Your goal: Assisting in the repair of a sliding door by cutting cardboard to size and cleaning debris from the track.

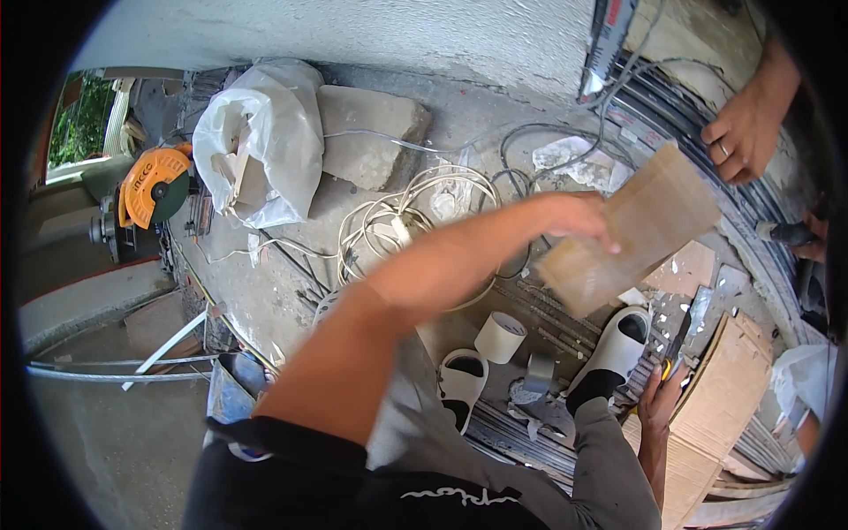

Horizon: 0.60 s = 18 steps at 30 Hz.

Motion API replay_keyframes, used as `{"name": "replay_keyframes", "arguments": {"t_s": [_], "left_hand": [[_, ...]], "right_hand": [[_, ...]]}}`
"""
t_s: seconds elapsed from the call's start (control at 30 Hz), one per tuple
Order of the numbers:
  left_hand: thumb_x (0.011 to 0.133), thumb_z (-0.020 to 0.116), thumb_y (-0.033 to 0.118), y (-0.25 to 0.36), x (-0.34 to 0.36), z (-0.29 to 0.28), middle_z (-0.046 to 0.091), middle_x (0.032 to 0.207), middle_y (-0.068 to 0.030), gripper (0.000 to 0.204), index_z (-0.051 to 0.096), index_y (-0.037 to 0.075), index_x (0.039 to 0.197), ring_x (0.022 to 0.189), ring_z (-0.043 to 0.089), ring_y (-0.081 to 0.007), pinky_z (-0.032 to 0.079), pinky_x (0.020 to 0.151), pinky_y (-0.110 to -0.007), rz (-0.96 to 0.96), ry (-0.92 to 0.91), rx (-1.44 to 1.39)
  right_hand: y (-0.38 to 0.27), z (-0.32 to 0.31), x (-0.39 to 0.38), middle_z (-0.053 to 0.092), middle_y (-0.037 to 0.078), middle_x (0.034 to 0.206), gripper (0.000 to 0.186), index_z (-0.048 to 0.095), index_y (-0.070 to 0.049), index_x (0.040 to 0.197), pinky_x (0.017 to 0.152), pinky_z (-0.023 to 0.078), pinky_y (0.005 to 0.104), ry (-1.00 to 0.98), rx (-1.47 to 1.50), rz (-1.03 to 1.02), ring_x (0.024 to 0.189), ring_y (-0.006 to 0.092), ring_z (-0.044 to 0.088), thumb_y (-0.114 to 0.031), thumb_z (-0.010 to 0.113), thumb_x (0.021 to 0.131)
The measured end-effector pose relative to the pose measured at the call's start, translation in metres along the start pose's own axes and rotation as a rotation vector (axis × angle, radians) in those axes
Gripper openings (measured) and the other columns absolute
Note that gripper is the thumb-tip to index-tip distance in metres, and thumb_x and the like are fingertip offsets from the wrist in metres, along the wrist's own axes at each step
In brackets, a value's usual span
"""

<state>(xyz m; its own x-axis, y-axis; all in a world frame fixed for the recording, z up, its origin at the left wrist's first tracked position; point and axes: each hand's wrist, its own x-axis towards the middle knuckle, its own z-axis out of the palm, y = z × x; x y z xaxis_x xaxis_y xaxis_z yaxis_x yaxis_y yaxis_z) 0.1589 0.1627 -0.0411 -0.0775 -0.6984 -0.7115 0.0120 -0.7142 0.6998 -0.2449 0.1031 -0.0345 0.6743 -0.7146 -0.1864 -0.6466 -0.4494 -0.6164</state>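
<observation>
My left arm reaches across to the right, and my left hand point(585, 221) grips a brown piece of cardboard point(667, 199); both are slightly blurred. In my right hand point(659, 402), lower down, is a utility knife point(670, 362) with some yellow on it, its dark blade end pointing up and away. Right beside that hand leans a larger cardboard sheet point(720, 380). Between my shoes stand a roll of white tape point(501, 337) and a roll of grey tape point(538, 374).
Another person's hand point(751, 132) with a ring rests near black tubing point(662, 106) at right. Coiled white cable point(371, 230) lies on the floor. Behind it are a white sack point(265, 141) and a concrete slab point(371, 132). An orange cut-off saw point(150, 185) stands far left.
</observation>
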Motion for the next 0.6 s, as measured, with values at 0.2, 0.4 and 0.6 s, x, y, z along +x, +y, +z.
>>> {"name": "replay_keyframes", "arguments": {"t_s": [0.2,0.4,0.6], "left_hand": [[0.083,0.072,0.005,-0.026,-0.180,-0.102,0.052,0.140,-0.0181,0.064,0.043,-0.006,0.140,0.130,0.049,-0.0271,0.036,0.112,-0.040,0.139,-0.081,-0.347],[0.086,0.068,0.000,-0.091,-0.243,-0.170,0.061,0.126,-0.0178,0.047,0.053,-0.008,0.129,0.114,0.060,-0.0292,0.047,0.103,-0.044,0.488,0.680,-0.890],[0.084,0.068,-0.005,-0.129,-0.210,-0.215,0.065,0.116,-0.0204,0.037,0.059,-0.009,0.120,0.101,0.066,-0.0309,0.056,0.088,-0.045,0.393,1.149,-1.041]], "right_hand": [[-0.078,-0.029,0.029,0.064,0.025,0.085,0.045,0.038,0.004,0.137,0.067,0.051,0.0463,-0.235,-0.025,-0.043,0.075,0.0400,0.066,-0.015,0.051,0.098],[-0.168,-0.033,0.083,0.064,0.032,0.082,0.052,0.038,-0.003,0.137,0.068,0.049,0.0566,-0.476,-0.327,-0.351,0.074,0.0513,0.062,-0.021,0.059,0.093],[-0.290,-0.021,0.136,0.065,0.031,0.079,0.045,0.041,-0.004,0.132,0.069,0.049,0.0562,-0.584,-0.419,-0.498,0.075,0.0512,0.063,-0.020,0.058,0.094]]}}
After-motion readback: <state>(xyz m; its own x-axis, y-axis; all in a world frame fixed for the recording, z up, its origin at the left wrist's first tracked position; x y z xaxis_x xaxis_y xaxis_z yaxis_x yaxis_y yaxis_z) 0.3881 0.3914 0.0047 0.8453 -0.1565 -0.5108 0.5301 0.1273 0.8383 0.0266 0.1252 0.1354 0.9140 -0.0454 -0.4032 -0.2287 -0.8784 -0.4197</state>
